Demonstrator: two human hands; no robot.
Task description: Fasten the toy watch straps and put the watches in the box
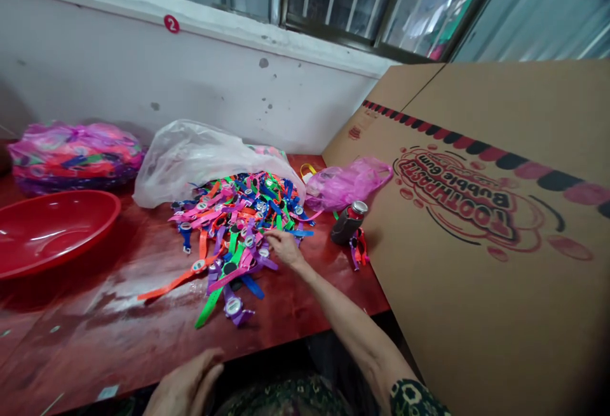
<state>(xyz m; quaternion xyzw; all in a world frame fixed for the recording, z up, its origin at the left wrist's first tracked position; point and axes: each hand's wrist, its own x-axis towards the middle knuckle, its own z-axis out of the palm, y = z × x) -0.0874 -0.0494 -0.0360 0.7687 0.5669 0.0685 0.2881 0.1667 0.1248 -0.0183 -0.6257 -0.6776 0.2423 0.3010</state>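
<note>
Currently the right hand (286,248) rests narrowly on a heap of plastic toy watches (233,238), any grip unclear; the heap lies within easy reach on the red table (81,333), against a clear plastic bag (185,165). The left hand (183,384) is open, empty, near the table edge.

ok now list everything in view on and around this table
plastic strap watches: many, pink, green, orange, blue, purple, heaped mid-table
small watch pile: one, pink and orange, right of the heap
red table: one, under everything
red basin: one, red, table's left
patterned bag: one, pink mix, back left
clear plastic bag: one, behind the heap
pink plastic bag: one, back right
can: one, dark, silver top, beside the small pile
printed cardboard sheet: one, tan, far right
wall: white, behind the table
right hand: one, on the heap
left hand: one, at the table's near edge
</note>
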